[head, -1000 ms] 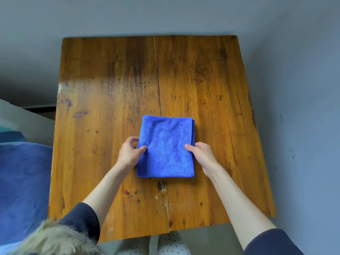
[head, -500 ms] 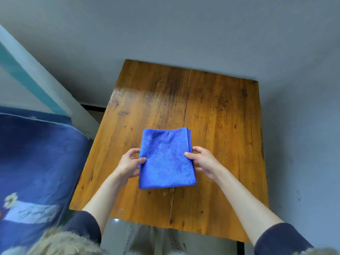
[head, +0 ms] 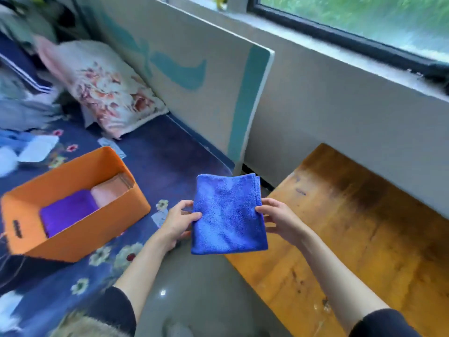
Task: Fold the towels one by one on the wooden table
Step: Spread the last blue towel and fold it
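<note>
2 bare forearms reach into view from the bottom edge, each ending in a bare hand: the left hand (head: 178, 221) and the right hand (head: 279, 220). Neither hand wears a ring, a watch or a glove. Each arm wears a dark navy, nearly black sleeve pushed up toward the elbow, the left sleeve (head: 116, 310) and the right sleeve (head: 386, 324), both of plain cloth with no print. Below the left sleeve lies a strip of pale, tan, shaggy fur trim (head: 82, 327), blurred at the frame's edge.
</note>
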Demonstrator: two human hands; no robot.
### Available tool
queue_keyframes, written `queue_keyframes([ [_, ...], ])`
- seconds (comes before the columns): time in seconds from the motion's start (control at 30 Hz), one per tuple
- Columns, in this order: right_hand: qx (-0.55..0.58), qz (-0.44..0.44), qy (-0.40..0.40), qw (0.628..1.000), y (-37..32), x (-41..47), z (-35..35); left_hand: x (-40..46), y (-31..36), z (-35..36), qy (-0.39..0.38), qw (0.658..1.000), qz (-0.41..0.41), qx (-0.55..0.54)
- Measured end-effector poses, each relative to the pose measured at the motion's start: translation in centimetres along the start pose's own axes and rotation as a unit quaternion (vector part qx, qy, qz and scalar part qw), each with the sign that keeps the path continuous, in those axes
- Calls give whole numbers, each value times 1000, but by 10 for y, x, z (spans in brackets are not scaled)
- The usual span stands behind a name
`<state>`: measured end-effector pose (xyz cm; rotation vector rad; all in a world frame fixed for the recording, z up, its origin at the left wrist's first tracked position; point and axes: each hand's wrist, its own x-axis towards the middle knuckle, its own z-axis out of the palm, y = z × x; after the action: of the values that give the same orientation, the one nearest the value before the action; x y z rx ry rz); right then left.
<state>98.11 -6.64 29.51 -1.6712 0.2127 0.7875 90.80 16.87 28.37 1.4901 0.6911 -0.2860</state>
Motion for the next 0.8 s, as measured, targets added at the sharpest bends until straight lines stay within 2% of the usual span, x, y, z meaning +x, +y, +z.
queue_keyframes([
  [0.33,-95,20,-144,985,-51,77,253,-12,-36,-237,156,983,-36,-91],
  [0.53,-142,31,-177,973,-82,132,337,18,-38,-310,229,965,-54,-114],
  [0.8,-270,9,-184,945,-116,248,426,122,-38,-374,285,944,-113,-121],
])
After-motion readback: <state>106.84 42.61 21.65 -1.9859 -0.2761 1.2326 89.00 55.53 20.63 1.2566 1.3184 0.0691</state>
